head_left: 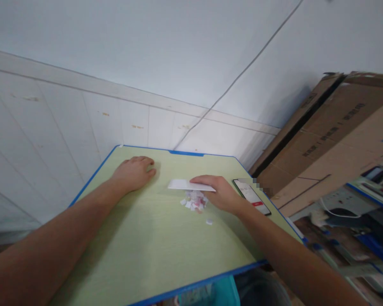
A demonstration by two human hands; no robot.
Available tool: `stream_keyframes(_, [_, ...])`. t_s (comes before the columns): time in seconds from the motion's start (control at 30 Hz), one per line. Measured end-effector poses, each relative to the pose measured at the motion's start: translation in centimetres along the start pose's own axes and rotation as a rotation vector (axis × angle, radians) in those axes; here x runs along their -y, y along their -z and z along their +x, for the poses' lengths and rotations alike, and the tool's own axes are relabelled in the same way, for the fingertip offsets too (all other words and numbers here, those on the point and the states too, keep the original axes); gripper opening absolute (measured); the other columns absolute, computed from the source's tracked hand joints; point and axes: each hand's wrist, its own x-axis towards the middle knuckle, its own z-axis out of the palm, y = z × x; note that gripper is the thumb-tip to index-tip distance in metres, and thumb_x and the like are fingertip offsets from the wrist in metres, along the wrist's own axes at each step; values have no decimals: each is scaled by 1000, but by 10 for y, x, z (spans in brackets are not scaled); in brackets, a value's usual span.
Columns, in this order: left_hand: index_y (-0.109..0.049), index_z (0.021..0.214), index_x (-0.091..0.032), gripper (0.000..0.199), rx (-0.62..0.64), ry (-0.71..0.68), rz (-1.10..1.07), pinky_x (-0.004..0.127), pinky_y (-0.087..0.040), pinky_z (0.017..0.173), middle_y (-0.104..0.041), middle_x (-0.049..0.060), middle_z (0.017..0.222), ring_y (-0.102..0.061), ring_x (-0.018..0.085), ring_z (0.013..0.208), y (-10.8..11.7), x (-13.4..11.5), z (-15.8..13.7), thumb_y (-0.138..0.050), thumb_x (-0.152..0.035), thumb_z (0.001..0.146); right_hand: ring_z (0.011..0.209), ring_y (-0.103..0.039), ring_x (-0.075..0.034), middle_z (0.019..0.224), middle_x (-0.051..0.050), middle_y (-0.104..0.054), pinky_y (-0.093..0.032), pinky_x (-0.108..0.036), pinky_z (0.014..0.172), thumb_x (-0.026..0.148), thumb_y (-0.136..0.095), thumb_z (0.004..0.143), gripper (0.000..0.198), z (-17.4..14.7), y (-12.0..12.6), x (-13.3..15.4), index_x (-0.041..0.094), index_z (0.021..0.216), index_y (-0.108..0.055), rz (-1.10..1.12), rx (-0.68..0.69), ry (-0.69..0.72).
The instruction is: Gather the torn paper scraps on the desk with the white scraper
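Note:
My right hand (pixel 221 193) is closed on a stiff white card (pixel 179 184), thumb and fingers on its right half. The card is held tilted just behind a small heap of torn paper scraps (pixel 194 201), some with pink marks. One loose scrap (pixel 209 221) lies apart, nearer to me. Over at the far left of the pale green tabletop (pixel 140 250), my left hand (pixel 135 171) rests with nothing in it, fingers loosely bent and thumb apart.
A phone (pixel 253 197) with a lit screen lies right of my right hand. Large flat cardboard boxes (pixel 325 123) lean at the right. Behind the table is a white wall with a cable (pixel 242 71). A teal bin (pixel 232 291) stands below the front edge.

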Motion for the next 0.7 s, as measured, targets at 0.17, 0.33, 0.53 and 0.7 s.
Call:
stream_keyframes(0.17, [-77, 160, -17, 72, 7, 4, 8, 52, -53, 133, -75, 19, 171, -68, 39, 161, -1, 0, 1, -42, -52, 109, 108, -91, -32, 119, -14, -97, -69, -40, 96, 33, -65, 114, 30, -42, 24, 12, 22, 116, -93, -103, -142, -118])
stream_keyframes(0.33, [-77, 161, -17, 73, 10, 0, -10, 52, -53, 132, -73, 19, 173, -67, 39, 162, 0, 1, 2, -41, -53, 109, 89, -87, -32, 97, -17, -92, -56, -34, 76, 30, -58, 119, 33, -46, 42, 22, 16, 110, -86, -601, -166, -561])
stream_keyframes(0.53, [-78, 159, -19, 72, -15, 2, -19, 52, -54, 130, -75, 19, 171, -68, 39, 160, -1, 0, 1, -40, -54, 109, 107, -91, -37, 115, -22, -94, -57, -37, 82, 29, -48, 127, 37, -13, 2, 65, 15, 140, -79, -756, -34, -645])
stream_keyframes(0.7, [-77, 160, -16, 76, -4, -2, -18, 56, -54, 131, -73, 21, 173, -67, 41, 161, -1, 2, 1, -39, -56, 108, 114, -91, -39, 121, -25, -93, -63, -40, 90, 31, -52, 125, 34, 15, 0, 78, 13, 142, -77, -684, -80, -588])
